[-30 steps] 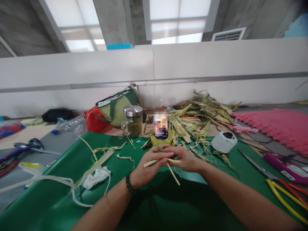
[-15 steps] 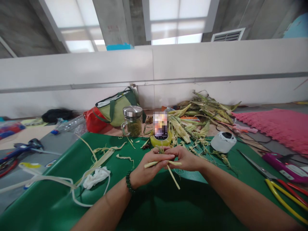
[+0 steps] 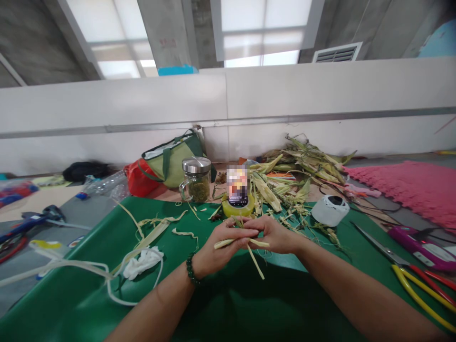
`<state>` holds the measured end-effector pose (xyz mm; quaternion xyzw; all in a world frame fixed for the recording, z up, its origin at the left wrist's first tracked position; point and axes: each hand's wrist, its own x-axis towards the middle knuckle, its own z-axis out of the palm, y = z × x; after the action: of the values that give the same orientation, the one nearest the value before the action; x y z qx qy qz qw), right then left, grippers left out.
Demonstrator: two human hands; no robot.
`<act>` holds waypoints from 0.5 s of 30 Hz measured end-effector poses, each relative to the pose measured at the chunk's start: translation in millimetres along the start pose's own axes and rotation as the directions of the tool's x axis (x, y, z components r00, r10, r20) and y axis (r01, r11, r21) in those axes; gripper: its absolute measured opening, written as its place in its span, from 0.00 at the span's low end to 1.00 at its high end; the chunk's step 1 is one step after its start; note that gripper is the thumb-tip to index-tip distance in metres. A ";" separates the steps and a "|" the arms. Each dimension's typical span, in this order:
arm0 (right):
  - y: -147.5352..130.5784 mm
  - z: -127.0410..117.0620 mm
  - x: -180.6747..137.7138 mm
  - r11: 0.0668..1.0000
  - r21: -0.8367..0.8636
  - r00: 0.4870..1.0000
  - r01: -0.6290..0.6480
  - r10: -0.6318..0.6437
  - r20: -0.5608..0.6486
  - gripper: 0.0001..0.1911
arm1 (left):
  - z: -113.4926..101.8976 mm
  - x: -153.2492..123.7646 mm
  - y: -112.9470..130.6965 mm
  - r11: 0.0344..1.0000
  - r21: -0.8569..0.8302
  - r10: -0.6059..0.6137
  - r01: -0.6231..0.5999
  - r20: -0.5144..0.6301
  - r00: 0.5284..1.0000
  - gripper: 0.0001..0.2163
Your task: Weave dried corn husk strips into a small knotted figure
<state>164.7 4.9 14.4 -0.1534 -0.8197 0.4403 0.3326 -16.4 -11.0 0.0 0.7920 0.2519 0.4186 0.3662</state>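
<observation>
My left hand pinches several pale corn husk strips where they cross, thumb below and fingers above. One strip points down toward me; others stick out left and right. My right hand meets it from the other side, its fingers closed on the same strips near the crossing; its fingertips are partly hidden. Just beyond the hands a phone leans upright in a yellow tape roll. Dried corn husks lie behind and to the right of it.
A green mat covers the work area. At right lie scissors, a purple glue gun and a white roll. To the left are a white cord and crumpled white cloth. A glass jar stands behind.
The downward strip's free end has shifted very slightly left. Both hands keep nearly the same place and hold.
</observation>
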 end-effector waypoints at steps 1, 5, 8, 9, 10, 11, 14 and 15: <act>-0.1 0.1 0.2 1.000 -0.002 1.000 0.001 -0.001 0.002 0.12 | 0.0 -0.3 -0.2 1.000 0.001 -0.002 0.002 0.001 1.000 0.13; -0.8 1.0 0.5 1.000 -0.023 1.000 -0.004 0.004 -0.007 0.13 | 0.2 -0.2 0.8 1.000 -0.004 0.009 -0.009 -0.002 1.000 0.13; -2.8 -0.1 -0.5 0.998 -0.056 0.999 -0.034 0.033 -0.017 0.13 | 0.3 1.2 2.6 1.000 -0.009 0.025 -0.026 -0.009 1.000 0.12; -3.7 -1.0 -1.1 0.996 -0.073 0.999 -0.046 0.046 -0.006 0.13 | 0.2 1.7 3.0 0.999 -0.012 0.033 -0.033 -0.011 0.999 0.12; -4.6 -2.1 -1.9 0.994 -0.091 0.998 -0.056 0.057 0.007 0.13 | -0.1 2.3 3.3 0.999 -0.014 0.041 -0.041 -0.013 0.999 0.12; -5.2 -3.1 -2.6 0.992 -0.110 0.998 -0.064 0.066 0.018 0.13 | -0.5 2.7 3.4 0.999 -0.015 0.047 -0.047 -0.017 0.999 0.12; -5.1 -4.0 -3.9 0.987 -0.131 0.996 -0.091 0.092 -0.001 0.14 | -1.6 3.6 2.9 1.000 -0.002 0.031 -0.031 -0.037 0.999 0.12; -4.3 -3.2 -3.9 0.989 -0.106 0.994 -0.105 0.105 -0.011 0.15 | -1.7 3.6 2.7 1.000 0.002 0.017 -0.017 -0.041 0.999 0.12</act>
<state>169.9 2.4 17.6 -0.2151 -0.8320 0.4123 0.3024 -15.7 -9.5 4.5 0.7856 0.2530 0.4378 0.3565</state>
